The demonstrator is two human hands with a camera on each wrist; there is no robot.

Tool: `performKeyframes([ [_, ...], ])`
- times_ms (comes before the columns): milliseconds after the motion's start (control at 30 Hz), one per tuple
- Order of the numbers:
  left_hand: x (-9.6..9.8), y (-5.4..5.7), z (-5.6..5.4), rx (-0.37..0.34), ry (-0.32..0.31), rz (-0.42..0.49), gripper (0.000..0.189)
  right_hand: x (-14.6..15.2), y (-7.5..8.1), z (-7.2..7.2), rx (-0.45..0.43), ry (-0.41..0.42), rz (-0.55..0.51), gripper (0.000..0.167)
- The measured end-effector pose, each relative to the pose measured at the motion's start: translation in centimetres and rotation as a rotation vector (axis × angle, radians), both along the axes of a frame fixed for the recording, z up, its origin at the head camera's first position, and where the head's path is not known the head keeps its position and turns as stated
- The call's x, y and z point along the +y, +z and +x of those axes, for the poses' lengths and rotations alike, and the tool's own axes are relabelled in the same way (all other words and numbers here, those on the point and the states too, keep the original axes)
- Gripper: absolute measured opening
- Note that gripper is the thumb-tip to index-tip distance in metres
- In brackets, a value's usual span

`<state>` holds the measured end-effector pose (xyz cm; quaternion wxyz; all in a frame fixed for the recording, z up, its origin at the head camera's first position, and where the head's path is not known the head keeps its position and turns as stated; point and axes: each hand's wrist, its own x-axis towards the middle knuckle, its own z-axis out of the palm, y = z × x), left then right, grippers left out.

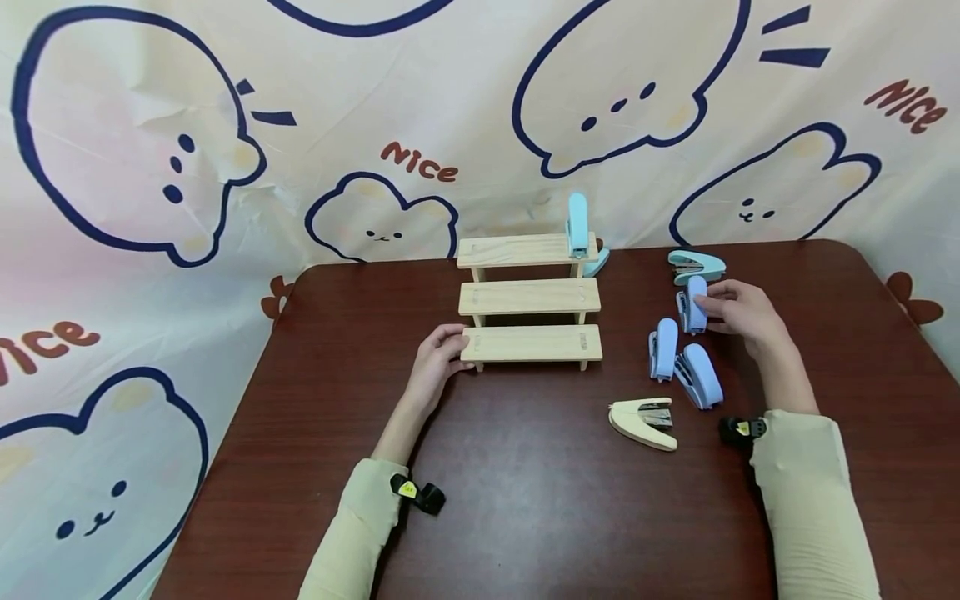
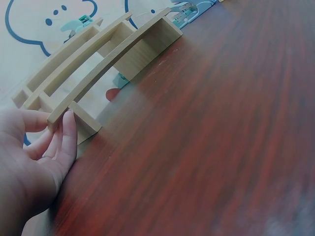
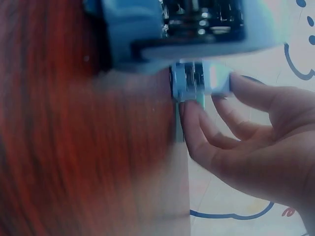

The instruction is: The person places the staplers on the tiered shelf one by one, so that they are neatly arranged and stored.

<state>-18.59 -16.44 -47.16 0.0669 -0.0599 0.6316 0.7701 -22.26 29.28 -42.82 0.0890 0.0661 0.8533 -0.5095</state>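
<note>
My left hand (image 1: 435,362) pinches the left end of the lowest step of a three-tier wooden stand (image 1: 531,343); the left wrist view shows the thumb above and fingers below the board's end (image 2: 61,113). On the top step, at its right end, a light-blue stapler (image 1: 577,223) stands upright. My right hand (image 1: 746,315) holds a periwinkle-blue stapler (image 1: 693,305) by its right side, thumb and fingertips against it; the stapler is still at table level. Two more blue staplers, one on the left (image 1: 663,350) and one on the right (image 1: 699,377), lie just nearer.
A teal stapler (image 1: 697,265) lies behind the held one, near the table's far edge. A cream stapler (image 1: 643,422) lies nearer, its open end rightward. Behind the stand's right end, another light-blue stapler (image 1: 597,262) shows partly. A printed cloth (image 1: 480,100) hangs behind the brown table (image 1: 570,517).
</note>
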Motion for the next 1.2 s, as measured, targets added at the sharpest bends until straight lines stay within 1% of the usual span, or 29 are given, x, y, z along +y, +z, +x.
performKeyframes([
  [133, 0.0, 0.04, -0.02, 0.004, 0.002, -0.004, 0.03, -0.01, 0.15, -0.01, -0.001, -0.011, 0.026, 0.065],
  [267, 0.01, 0.04, -0.01, 0.001, 0.003, -0.006, 0.03, -0.04, 0.12, -0.09, -0.019, 0.014, 0.083, 0.07],
  [633, 0.0, 0.06, -0.03, -0.003, -0.004, -0.013, 0.031, -0.05, 0.09, -0.23, 0.02, 0.052, 0.172, 0.061],
  [833, 0.1, 0.11, -0.02, -0.006, 0.006, -0.003, 0.029, 0.09, 0.05, -0.2, 0.023, 0.069, 0.179, 0.059],
  [1000, 0.08, 0.23, 0.03, -0.002, 0.003, -0.018, 0.031, 0.09, 0.2, -0.11, 0.034, 0.074, 0.181, 0.056],
  [1200, 0.06, 0.23, 0.06, 0.001, 0.001, -0.02, 0.031, 0.14, 0.59, 0.2, 0.042, 0.045, 0.158, 0.054],
])
